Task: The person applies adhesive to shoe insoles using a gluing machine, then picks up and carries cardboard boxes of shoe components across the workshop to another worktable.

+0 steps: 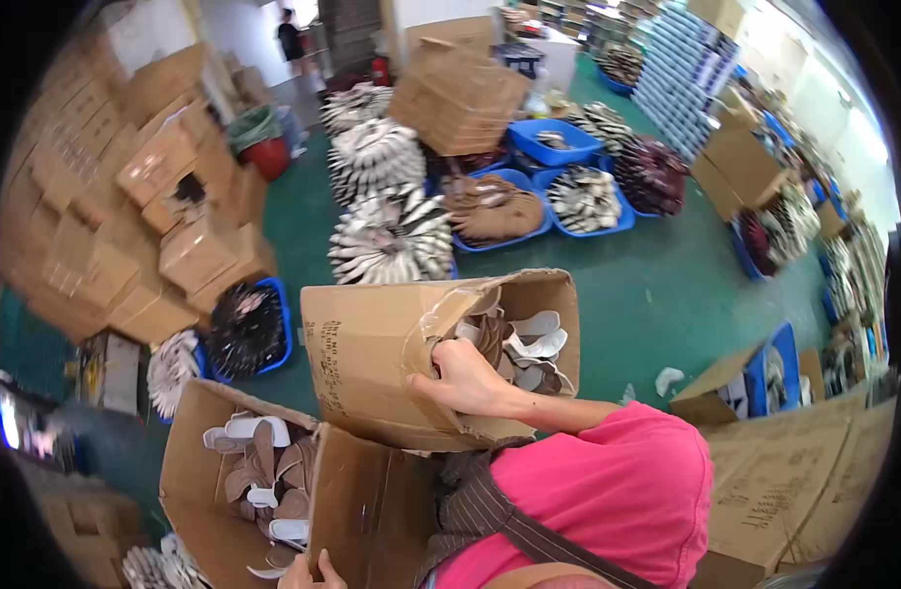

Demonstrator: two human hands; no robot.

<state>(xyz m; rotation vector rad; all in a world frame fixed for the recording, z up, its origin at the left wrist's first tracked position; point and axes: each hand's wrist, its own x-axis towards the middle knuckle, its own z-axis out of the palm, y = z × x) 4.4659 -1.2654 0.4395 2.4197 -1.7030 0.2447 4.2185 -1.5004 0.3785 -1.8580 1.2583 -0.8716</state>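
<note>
My right hand point(458, 380) is closed on the taped edge of an open cardboard box point(367, 358) with printing on its side. Loose brown and white pieces point(537, 336), insole-like in shape, lie inside that box. At the bottom of the view, my left hand point(311, 573) pinches the lower edge of a second open cardboard box point(347, 506); the frame cuts off part of this hand. More brown and white insole-like pieces point(264, 466) fill the second box. The two boxes stand close together in front of my body.
Blue tubs point(529, 236) with fanned stacks of similar pieces stand ahead on the green floor point(627, 304). Stacked cartons point(97, 206) rise at left, near a red bin point(266, 157). Large cartons point(774, 481) are at lower right. A person point(291, 41) stands far back.
</note>
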